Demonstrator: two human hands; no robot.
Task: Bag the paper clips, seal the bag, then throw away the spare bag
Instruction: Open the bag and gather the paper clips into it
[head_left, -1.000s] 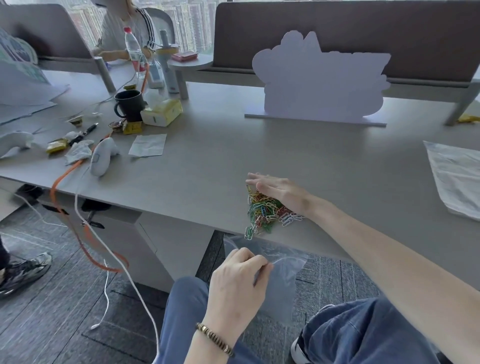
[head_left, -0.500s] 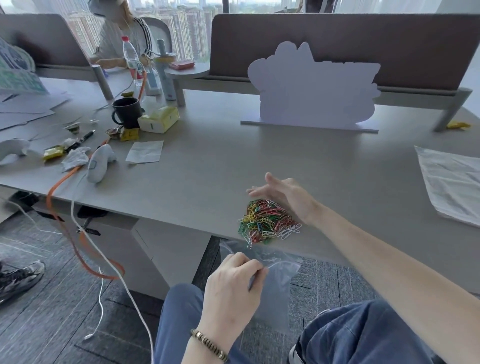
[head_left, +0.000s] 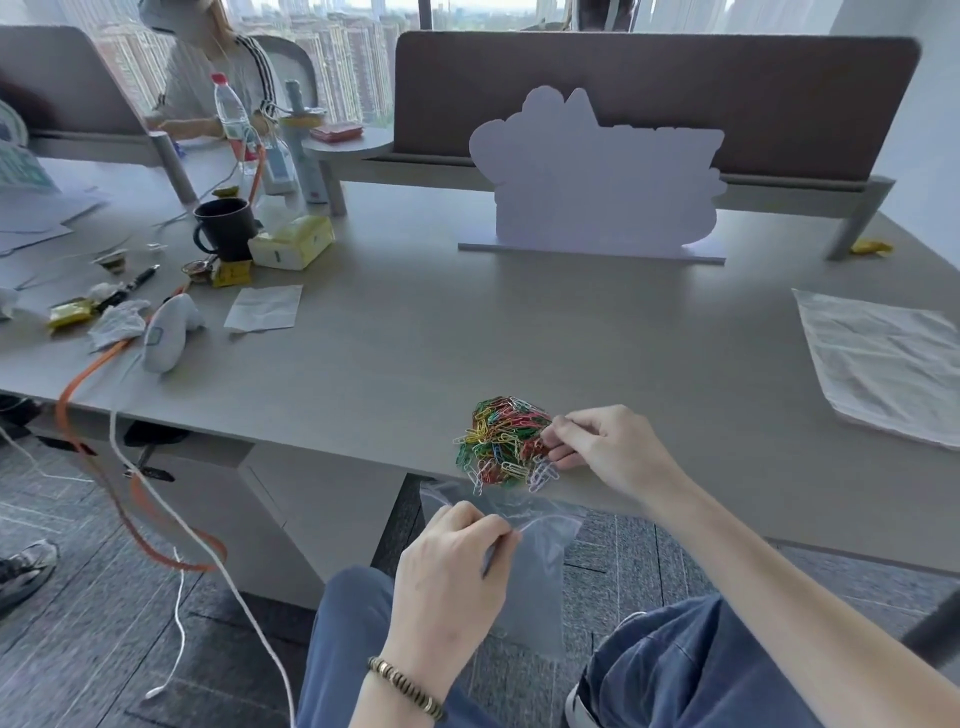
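A heap of coloured paper clips (head_left: 501, 439) lies at the front edge of the grey desk (head_left: 519, 332). My right hand (head_left: 605, 449) rests on the desk just right of the heap, its curled fingers pinching clips at the heap's right side. Below the desk edge my left hand (head_left: 449, 569) grips the rim of a clear plastic bag (head_left: 535, 577), which hangs with its mouth held open right under the heap. A few clips overhang the edge above the bag.
A white cloth-like bag (head_left: 883, 364) lies flat at the right. A white cut-out sign (head_left: 597, 171) stands at the back. At the left are a black mug (head_left: 226, 228), a tissue pack (head_left: 291, 241), a napkin (head_left: 265, 306), cables and clutter. A person sits beyond.
My right hand has come round from the far side of the heap to its right side and curled its fingers onto the clips. The heap is more bunched. My left hand still holds the bag.
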